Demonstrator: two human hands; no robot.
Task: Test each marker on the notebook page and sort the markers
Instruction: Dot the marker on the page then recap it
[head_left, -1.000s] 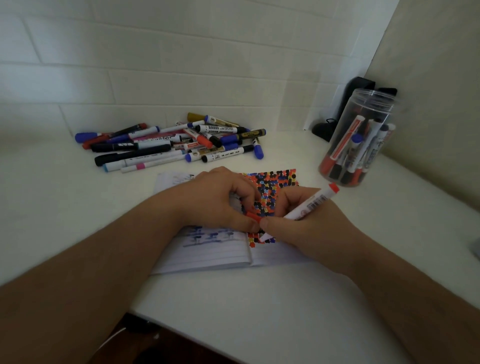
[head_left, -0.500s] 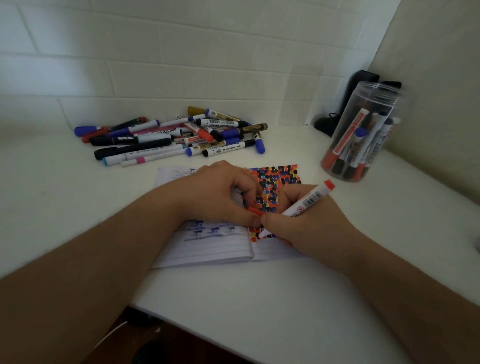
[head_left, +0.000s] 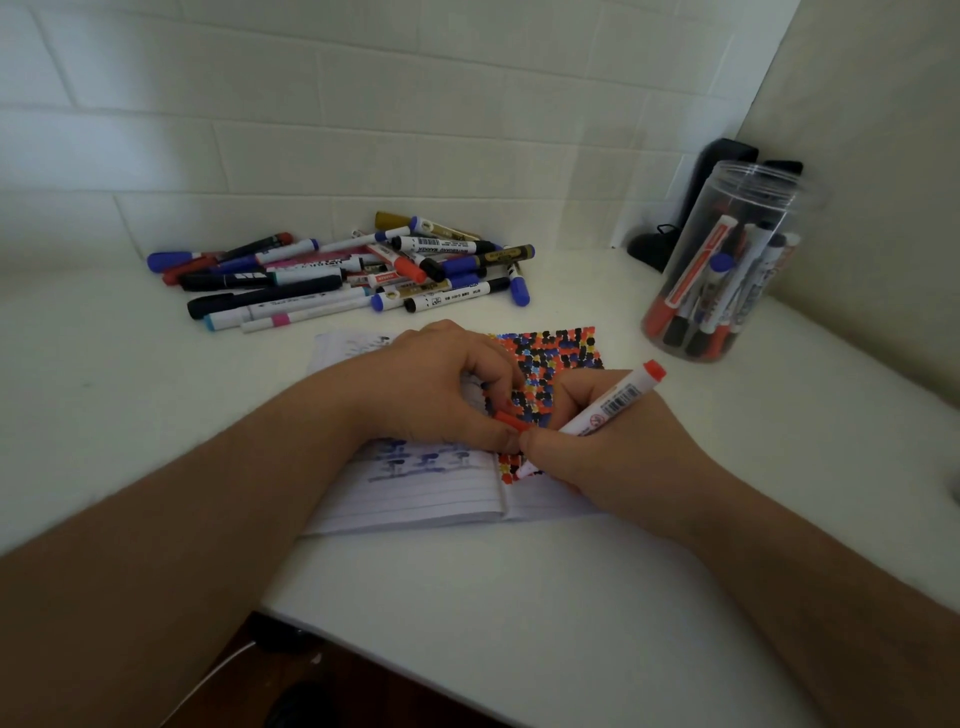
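Right hand (head_left: 618, 457) nudged nearer with red marker (head_left: 597, 415), left fingers (head_left: 488, 410) pinching cap (head_left: 511, 420), loose markers (head_left: 343, 275), jar (head_left: 727, 260) behind.

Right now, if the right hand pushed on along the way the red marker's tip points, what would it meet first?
The right hand holds the red marker tip-down and leftward, at the notebook page. The page comes first; sliding on, the left hand holding the red cap, though depth is unclear.
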